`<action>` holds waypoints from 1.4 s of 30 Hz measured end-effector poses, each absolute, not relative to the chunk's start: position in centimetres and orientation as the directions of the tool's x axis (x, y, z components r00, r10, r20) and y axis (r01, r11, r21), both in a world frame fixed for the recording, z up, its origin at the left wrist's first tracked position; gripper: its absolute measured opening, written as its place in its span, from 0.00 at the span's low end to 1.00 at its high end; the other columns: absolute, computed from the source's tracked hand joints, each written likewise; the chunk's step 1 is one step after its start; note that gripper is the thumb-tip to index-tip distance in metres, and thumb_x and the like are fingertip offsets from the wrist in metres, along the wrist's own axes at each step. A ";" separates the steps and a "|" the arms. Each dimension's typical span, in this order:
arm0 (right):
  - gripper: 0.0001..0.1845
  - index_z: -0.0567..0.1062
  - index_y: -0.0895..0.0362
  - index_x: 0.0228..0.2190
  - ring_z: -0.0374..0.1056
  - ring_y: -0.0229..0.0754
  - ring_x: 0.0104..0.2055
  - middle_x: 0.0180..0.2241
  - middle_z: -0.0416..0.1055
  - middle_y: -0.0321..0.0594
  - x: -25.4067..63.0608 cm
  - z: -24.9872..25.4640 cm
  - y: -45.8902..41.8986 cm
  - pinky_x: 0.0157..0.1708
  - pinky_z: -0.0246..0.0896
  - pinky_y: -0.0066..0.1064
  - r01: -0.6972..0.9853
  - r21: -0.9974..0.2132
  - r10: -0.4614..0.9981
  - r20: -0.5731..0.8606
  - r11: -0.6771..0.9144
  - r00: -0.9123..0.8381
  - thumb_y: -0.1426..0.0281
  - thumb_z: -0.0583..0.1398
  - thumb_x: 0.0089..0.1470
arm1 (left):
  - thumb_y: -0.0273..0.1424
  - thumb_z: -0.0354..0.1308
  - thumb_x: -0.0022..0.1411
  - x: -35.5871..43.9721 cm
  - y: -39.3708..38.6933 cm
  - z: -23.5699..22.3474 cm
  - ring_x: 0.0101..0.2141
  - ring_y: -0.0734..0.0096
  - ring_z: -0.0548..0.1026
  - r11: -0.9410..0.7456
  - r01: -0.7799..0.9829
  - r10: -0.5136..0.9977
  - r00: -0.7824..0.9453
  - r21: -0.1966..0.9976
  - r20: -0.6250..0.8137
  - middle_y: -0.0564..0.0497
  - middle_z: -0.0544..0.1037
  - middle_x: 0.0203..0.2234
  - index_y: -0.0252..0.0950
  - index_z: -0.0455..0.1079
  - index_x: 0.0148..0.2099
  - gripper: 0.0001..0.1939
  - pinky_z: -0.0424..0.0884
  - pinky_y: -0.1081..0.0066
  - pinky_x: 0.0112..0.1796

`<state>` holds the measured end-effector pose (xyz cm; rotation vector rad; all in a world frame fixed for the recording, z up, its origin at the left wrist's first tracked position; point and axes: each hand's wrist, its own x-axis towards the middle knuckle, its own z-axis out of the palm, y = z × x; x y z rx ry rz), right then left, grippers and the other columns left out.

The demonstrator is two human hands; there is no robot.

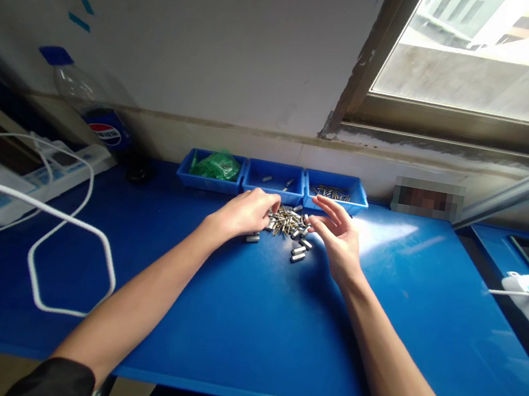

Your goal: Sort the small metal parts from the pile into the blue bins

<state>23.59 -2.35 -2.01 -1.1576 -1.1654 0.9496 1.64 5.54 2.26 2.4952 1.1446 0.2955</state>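
The blue table (242, 329) carries metal parts (287, 222), three bins (291, 198), a bottle (108, 127), a power strip (33, 188) and cable (60, 310).

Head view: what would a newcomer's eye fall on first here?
Probably the glinting pile of small metal pieces on the blue table, between the left hand and the right hand. Just beyond it, three blue trays stand in a row near the wall, the leftmost holding bright green plastic. The bright window at upper right also draws the eye.
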 end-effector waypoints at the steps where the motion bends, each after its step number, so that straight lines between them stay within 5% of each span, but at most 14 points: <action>1: 0.28 0.77 0.47 0.54 0.77 0.47 0.44 0.61 0.73 0.45 23.6 -2.0 -2.4 0.45 0.76 0.43 0.019 -0.984 0.969 0.179 0.178 0.170 0.57 0.71 0.53 | 0.20 0.57 0.56 1.7 5.6 2.2 0.27 0.68 0.75 -0.598 0.683 0.761 0.648 0.419 0.029 0.50 0.79 0.28 0.37 0.76 0.41 0.13 0.63 0.73 0.28; 10: 0.26 0.78 0.46 0.53 0.76 0.45 0.42 0.60 0.74 0.44 23.8 -2.1 -2.3 0.43 0.75 0.41 0.014 -0.986 0.974 0.167 0.167 0.156 0.57 0.71 0.53 | 0.20 0.57 0.56 1.2 6.0 1.8 0.27 0.69 0.74 -0.602 0.652 0.751 0.659 0.461 0.050 0.52 0.78 0.27 0.37 0.74 0.41 0.12 0.64 0.73 0.28; 16: 0.26 0.77 0.47 0.52 0.77 0.45 0.40 0.51 0.80 0.43 23.6 -1.7 -2.4 0.43 0.75 0.40 -0.001 -0.991 0.982 0.134 0.135 0.135 0.56 0.71 0.54 | 0.21 0.58 0.58 1.8 5.4 3.9 0.28 0.72 0.77 -0.567 0.465 0.742 0.646 0.680 0.178 0.53 0.81 0.28 0.35 0.76 0.50 0.18 0.71 0.74 0.33; 21: 0.21 0.80 0.49 0.48 0.78 0.45 0.38 0.39 0.83 0.39 23.2 -1.3 -2.9 0.44 0.75 0.39 -0.042 -0.996 0.997 0.072 0.073 0.033 0.56 0.72 0.54 | 0.28 0.66 0.58 2.5 4.8 4.6 0.33 0.67 0.82 -0.431 0.264 0.783 0.584 0.863 0.213 0.47 0.85 0.32 0.32 0.80 0.38 0.06 0.77 0.72 0.37; 26: 0.18 0.82 0.49 0.45 0.79 0.46 0.41 0.41 0.84 0.40 22.9 -1.4 -3.1 0.47 0.73 0.39 -0.161 -0.986 0.995 0.054 0.041 -0.081 0.60 0.73 0.53 | 0.33 0.73 0.54 2.6 4.6 4.7 0.32 0.64 0.83 -0.290 0.183 0.777 0.618 0.939 0.120 0.44 0.85 0.30 0.30 0.81 0.35 0.11 0.78 0.71 0.34; 35: 0.12 0.87 0.52 0.38 0.72 0.40 0.32 0.30 0.80 0.36 23.2 -1.9 -2.6 0.39 0.69 0.35 -0.205 -0.978 0.999 0.040 0.038 -0.006 0.61 0.74 0.52 | 0.36 0.71 0.58 2.7 4.6 4.3 0.31 0.65 0.83 -0.364 0.332 0.767 0.637 0.870 0.078 0.46 0.85 0.29 0.32 0.84 0.35 0.11 0.74 0.73 0.31; 39: 0.16 0.86 0.52 0.38 0.75 0.44 0.34 0.32 0.82 0.39 23.4 -2.2 -2.3 0.41 0.72 0.40 -0.126 -0.990 0.991 0.042 0.058 0.128 0.58 0.75 0.49 | 0.38 0.66 0.63 2.6 4.9 3.8 0.33 0.66 0.82 -0.492 0.447 0.761 0.637 0.747 0.120 0.48 0.86 0.32 0.35 0.84 0.38 0.12 0.73 0.72 0.35; 42: 0.21 0.84 0.50 0.46 0.79 0.50 0.43 0.45 0.83 0.43 23.8 -2.5 -2.0 0.50 0.74 0.46 -0.078 -0.983 0.954 0.144 0.169 0.262 0.57 0.74 0.50 | 0.33 0.66 0.61 2.3 5.3 2.9 0.37 0.63 0.82 -0.549 0.582 0.775 0.622 0.600 0.106 0.47 0.85 0.35 0.35 0.83 0.39 0.08 0.74 0.69 0.38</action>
